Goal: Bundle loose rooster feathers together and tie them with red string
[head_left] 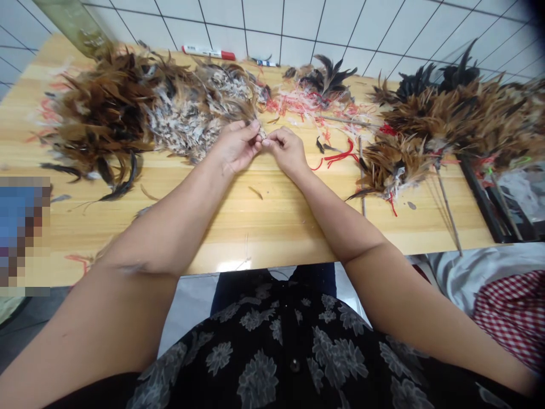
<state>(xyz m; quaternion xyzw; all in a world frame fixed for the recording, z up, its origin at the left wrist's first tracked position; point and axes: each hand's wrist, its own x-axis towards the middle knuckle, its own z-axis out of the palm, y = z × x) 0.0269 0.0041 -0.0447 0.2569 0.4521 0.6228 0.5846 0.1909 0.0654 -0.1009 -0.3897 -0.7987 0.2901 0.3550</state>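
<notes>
My left hand [239,146] is closed on a small bunch of brown feathers [249,109], pinched near the quill ends between thumb and fingers. Right beside it, the thumb and forefinger of my right hand [288,150] press together at the quill tips. Whatever thin thing the right fingers pinch is too small to make out. Just beyond the left hand lies a heap of loose feathers [183,122], pale and fluffy at the quill ends. Dark brown feathers [106,105] spread at its left.
Red strings [340,154] and tangled pink-white strands [293,105] lie right of my hands. Feather bundles on thin sticks [445,204] fill the table's right side, beside a black tray [479,199]. A red-capped marker [208,53] rests along the tiled wall.
</notes>
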